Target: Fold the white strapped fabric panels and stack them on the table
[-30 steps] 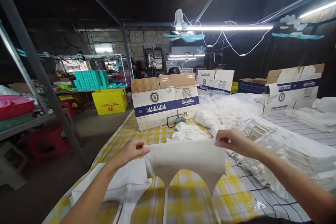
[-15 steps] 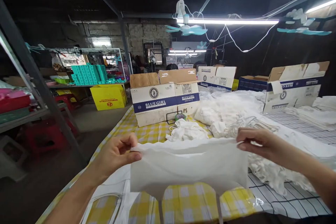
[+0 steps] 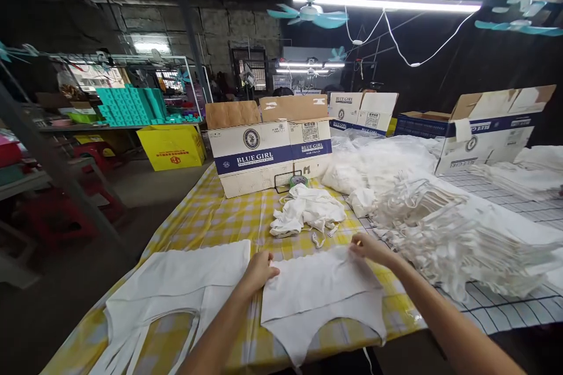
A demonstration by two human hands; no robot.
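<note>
A white strappy top [image 3: 323, 290] lies nearly flat on the checked tablecloth, its straight edge away from me and its curved cut-outs and thin straps toward me. My left hand [image 3: 260, 273] pinches the far left corner between thumb and fingers. At the far right corner my right hand [image 3: 368, 247] has its fingers closed on the same edge; the fingertips are partly hidden. Left of it, another white strappy top [image 3: 176, 275] is spread out, close beside my left forearm. Beyond my hands sits a crumpled heap of white cloth [image 3: 310, 209].
Bundled white garments [image 3: 475, 234] are piled on the right, with a plastic-wrapped heap [image 3: 378, 161] behind. A printed carton [image 3: 268, 155] and a roll of green tape [image 3: 298, 180] stand at the back. Another carton [image 3: 492, 135] is at the far right. Yellow-checked cloth [image 3: 197, 217] covers the table.
Both hands have lowered the white top from in front of me down onto the table. It was held up stretched; now it lies on the cloth. The view has tilted down.
</note>
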